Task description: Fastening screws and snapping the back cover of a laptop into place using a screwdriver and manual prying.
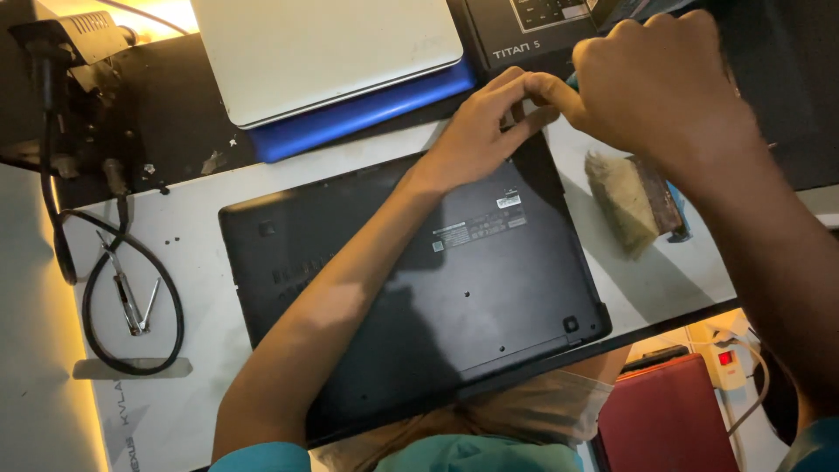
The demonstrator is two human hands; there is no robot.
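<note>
A black laptop (489, 288) lies bottom-up on the white table (188, 236). My left hand (485, 131) reaches across it to its far right corner, thumb and fingers pinched together there. My right hand (664, 83) is curled into a fist just right of that corner, its thumb touching my left fingertips. Only a small bluish bit of a tool (572, 80) shows at the fist; the rest is hidden. Whether my left fingers hold anything I cannot tell.
A silver laptop (323, 48) sits on a blue one (367, 118) at the back, beside a black box (516, 35). A worn brush (634, 201) lies to the right. Tweezers (131, 297) inside a black cable loop (175, 306) lie to the left. A power strip (727, 363) sits below.
</note>
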